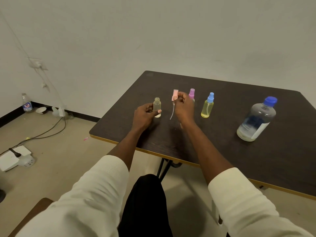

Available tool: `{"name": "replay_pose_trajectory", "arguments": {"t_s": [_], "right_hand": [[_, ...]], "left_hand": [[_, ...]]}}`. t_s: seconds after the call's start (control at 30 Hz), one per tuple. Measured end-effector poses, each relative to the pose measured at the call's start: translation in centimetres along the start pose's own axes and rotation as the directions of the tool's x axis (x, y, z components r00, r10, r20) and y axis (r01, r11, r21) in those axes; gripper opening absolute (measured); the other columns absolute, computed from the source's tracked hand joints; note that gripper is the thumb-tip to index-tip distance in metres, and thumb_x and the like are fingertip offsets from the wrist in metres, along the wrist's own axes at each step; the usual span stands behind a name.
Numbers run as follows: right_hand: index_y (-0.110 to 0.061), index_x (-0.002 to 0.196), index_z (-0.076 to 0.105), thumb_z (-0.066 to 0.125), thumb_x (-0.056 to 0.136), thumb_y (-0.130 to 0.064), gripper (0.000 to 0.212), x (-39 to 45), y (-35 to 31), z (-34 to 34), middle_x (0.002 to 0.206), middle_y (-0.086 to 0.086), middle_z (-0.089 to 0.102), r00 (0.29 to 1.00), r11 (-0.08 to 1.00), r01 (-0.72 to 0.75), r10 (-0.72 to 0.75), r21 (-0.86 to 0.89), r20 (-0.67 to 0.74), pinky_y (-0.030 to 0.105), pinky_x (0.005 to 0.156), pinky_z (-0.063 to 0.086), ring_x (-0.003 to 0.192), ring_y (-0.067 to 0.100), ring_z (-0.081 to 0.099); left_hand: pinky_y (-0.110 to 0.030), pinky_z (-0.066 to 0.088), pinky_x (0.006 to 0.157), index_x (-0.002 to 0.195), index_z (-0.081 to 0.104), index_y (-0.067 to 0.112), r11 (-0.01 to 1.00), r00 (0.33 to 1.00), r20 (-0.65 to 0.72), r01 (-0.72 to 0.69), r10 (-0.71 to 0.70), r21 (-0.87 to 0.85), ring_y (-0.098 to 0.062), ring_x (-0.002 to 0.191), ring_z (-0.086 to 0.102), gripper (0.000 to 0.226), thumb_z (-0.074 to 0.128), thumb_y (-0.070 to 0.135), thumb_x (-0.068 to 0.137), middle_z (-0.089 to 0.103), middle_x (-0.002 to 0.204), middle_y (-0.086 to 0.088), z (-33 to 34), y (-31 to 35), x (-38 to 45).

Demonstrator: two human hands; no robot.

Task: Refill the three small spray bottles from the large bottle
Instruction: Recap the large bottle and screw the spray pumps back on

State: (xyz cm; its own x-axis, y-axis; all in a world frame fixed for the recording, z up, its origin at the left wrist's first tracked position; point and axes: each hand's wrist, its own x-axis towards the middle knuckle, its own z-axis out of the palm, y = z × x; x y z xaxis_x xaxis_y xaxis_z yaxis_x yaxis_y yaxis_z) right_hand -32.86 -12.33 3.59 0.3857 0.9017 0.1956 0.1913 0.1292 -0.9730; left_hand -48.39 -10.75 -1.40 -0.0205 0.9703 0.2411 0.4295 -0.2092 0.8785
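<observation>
An uncapped small clear bottle (157,106) stands on the dark table (256,159), and my left hand (145,115) grips it from the left. My right hand (183,106) pinches a pink spray head (174,95) lifted beside that bottle, its thin dip tube (172,112) hanging down. Behind my right hand stands a small bottle with a purple spray cap (191,93), partly hidden. A small bottle with a blue spray cap (207,106) holds yellowish liquid further right. The large clear bottle (256,120) with a blue screw cap stands at the right, closed.
The table's near edge (136,148) has a light trim, with black legs below. On the floor to the left lie a white power strip (15,157), cables, a bowl and a plastic bottle (26,103) against the wall.
</observation>
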Motion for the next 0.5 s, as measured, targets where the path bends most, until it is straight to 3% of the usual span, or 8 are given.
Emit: {"name": "replay_pose_trajectory", "arguments": {"t_s": [0.1,0.23,0.3,0.37,0.5], "right_hand": [[-0.024,0.091,0.062,0.062,0.092,-0.015,0.009,-0.6,-1.4,-1.3,0.093,-0.003,0.069,0.992,0.994,0.100,-0.096,0.040,-0.086,0.031,0.080,0.054,0.093,0.013,0.065],[-0.024,0.100,0.061,0.063,0.092,-0.019,0.010,-1.5,-3.8,-2.7,0.097,-0.008,0.068,0.973,0.976,0.197,-0.183,0.092,-0.142,0.023,0.078,0.052,0.091,0.006,0.064],[-0.026,0.099,0.060,0.063,0.092,-0.020,0.010,-1.8,-4.4,-2.9,0.096,-0.009,0.068,0.964,0.963,0.245,-0.229,0.110,-0.134,0.024,0.080,0.053,0.091,0.006,0.064],[-0.026,0.098,0.060,0.062,0.092,-0.019,0.010,-1.9,-4.7,-3.1,0.095,-0.008,0.068,0.958,0.953,0.277,-0.264,0.122,-0.116,0.025,0.081,0.052,0.090,0.007,0.064],[-0.025,0.096,0.059,0.059,0.093,-0.019,0.007,-2.0,-4.8,-3.5,0.090,-0.013,0.065,0.947,0.949,0.313,-0.309,0.037,-0.083,0.018,0.074,0.048,0.084,0.000,0.060]], "left_hand": [[-0.013,0.051,0.083,0.129,0.065,0.011,1.000,0.999,0.044,-0.024,0.025,-0.015,-0.004,0.097,0.065,0.049,0.077,0.030,0.086,0.071,0.121,-0.003,0.8,0.6,-1.3],[-0.015,0.053,0.083,0.127,0.067,0.013,0.998,0.997,0.074,-0.021,0.025,-0.057,-0.005,0.097,0.067,0.047,0.079,0.030,0.084,0.072,0.117,-0.001,2.0,1.6,-2.2],[-0.025,0.055,0.088,0.123,0.069,0.015,0.997,0.995,0.097,-0.012,0.018,-0.072,-0.005,0.097,0.068,0.045,0.080,0.030,0.082,0.074,0.113,0.001,2.7,2.1,-2.6],[-0.024,0.054,0.085,0.121,0.070,0.016,0.998,0.993,0.114,-0.016,0.024,-0.069,-0.005,0.094,0.067,0.043,0.081,0.030,0.082,0.073,0.106,0.005,3.5,2.7,-3.0],[-0.026,0.054,0.082,0.123,0.068,0.019,0.998,0.993,0.108,-0.047,0.051,-0.042,-0.008,0.093,0.067,0.044,0.078,0.035,0.084,0.070,0.101,0.008,4.1,2.9,-3.3]]}}
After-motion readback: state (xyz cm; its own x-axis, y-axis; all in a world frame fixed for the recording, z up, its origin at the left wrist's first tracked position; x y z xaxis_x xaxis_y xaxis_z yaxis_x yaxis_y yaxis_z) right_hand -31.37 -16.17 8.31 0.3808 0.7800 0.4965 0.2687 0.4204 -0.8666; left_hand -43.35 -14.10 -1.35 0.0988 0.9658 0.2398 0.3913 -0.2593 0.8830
